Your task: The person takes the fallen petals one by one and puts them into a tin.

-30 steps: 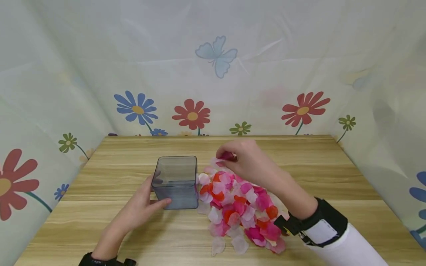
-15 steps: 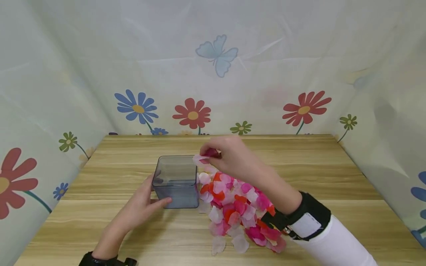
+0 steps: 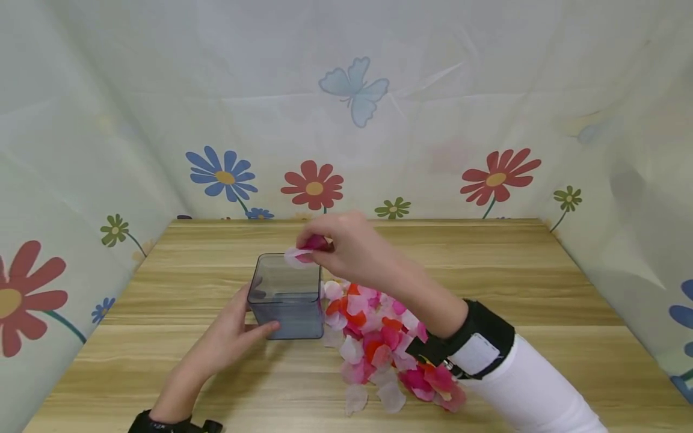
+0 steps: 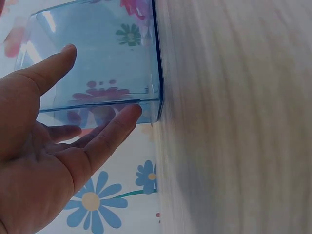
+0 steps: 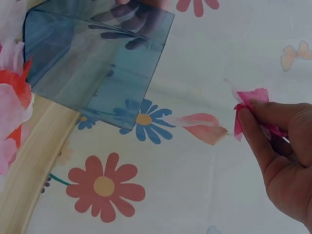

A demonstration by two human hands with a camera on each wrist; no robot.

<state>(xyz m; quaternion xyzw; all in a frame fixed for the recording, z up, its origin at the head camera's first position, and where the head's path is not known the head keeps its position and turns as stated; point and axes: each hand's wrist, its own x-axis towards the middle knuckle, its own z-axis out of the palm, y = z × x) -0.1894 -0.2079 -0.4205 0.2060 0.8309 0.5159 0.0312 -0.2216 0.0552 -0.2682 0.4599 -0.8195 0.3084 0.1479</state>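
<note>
A clear blue-grey plastic box (image 3: 295, 317) stands on the wooden table, its top uncovered. My left hand (image 3: 227, 340) holds it at the left side, thumb on the front face and fingers around the corner; the left wrist view shows the fingertips against the box wall (image 4: 97, 63). Above the box's far right rim is my right hand (image 3: 354, 249), pinching several artificial flower petals (image 3: 296, 257) between thumb and fingertips. In the right wrist view these petals (image 5: 253, 100) look deep pink, with paler ones (image 5: 204, 127) trailing off. Right of the box lies a heap of petals (image 3: 379, 343) in pink, white and red.
The wooden table (image 3: 503, 264) runs back to a curtain (image 3: 433, 72) printed with flowers and a butterfly, which also encloses both sides. A few pale petals (image 3: 390, 397) lie at the heap's near edge. The right forearm passes over part of the heap.
My right hand has carried the pinched petals leftward, from over the far end of the heap to above the box. The left hand and the box have stayed in place.
</note>
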